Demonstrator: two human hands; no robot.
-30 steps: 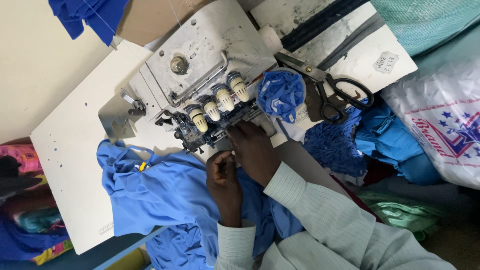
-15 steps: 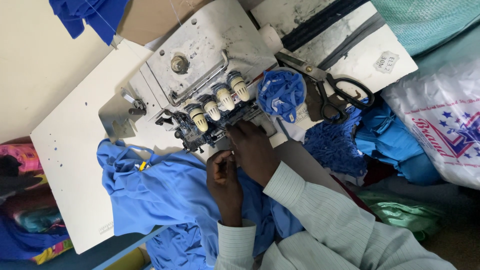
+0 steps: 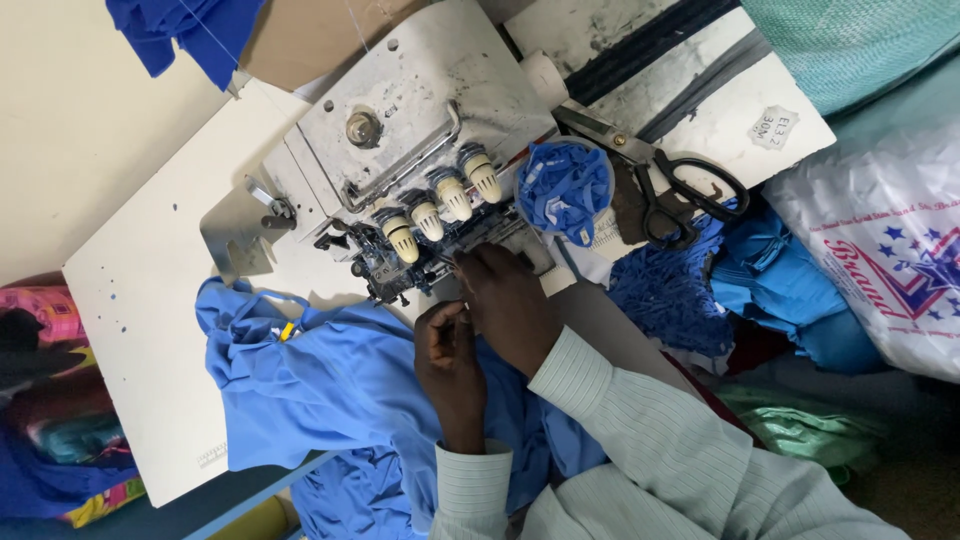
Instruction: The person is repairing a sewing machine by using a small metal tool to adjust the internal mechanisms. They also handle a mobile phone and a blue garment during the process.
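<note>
Head view: both hands work at the front of the sewing machine (image 3: 420, 150), which stands toward the far edge of the white table (image 3: 130, 300). The left hand (image 3: 452, 355) is closed, fingers pinching the blue cloth (image 3: 330, 390) just below the machine's needle area. The right hand (image 3: 510, 300) lies curled on the same cloth beside it, fingertips touching the machine's front. The cloth spreads over the table's near edge. Black scissors (image 3: 680, 185) and a bowl of blue scraps (image 3: 565, 190) lie near the table's right end.
</note>
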